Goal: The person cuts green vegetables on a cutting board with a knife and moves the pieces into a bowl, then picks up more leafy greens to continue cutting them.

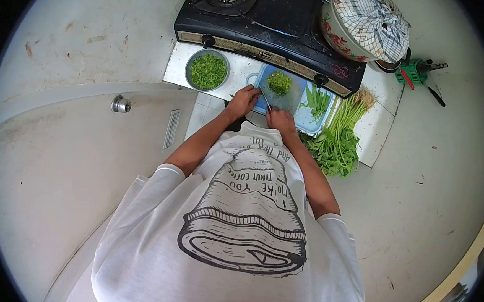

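Observation:
My right hand (281,120) is closed around the handle of a knife (265,99) at the near edge of a blue chopping board (295,101). The blade slants up and left over the board. My left hand (244,101) is at the board's left edge, fingers curled together beside the blade tip; what they hold, if anything, is too small to make out. A small heap of chopped greens (279,83) sits on the board beyond the knife. Long cut green leaves (316,102) lie to the right on a light-blue tray (309,124).
A bowl (226,75) of chopped greens stands at left. Leafy stalks with roots (346,121) lie at right. Behind is a black gas stove (282,40) bearing a cloth-covered floral pot (337,38). A green basket (414,72) with utensils hangs right; a door knob (121,104) is left.

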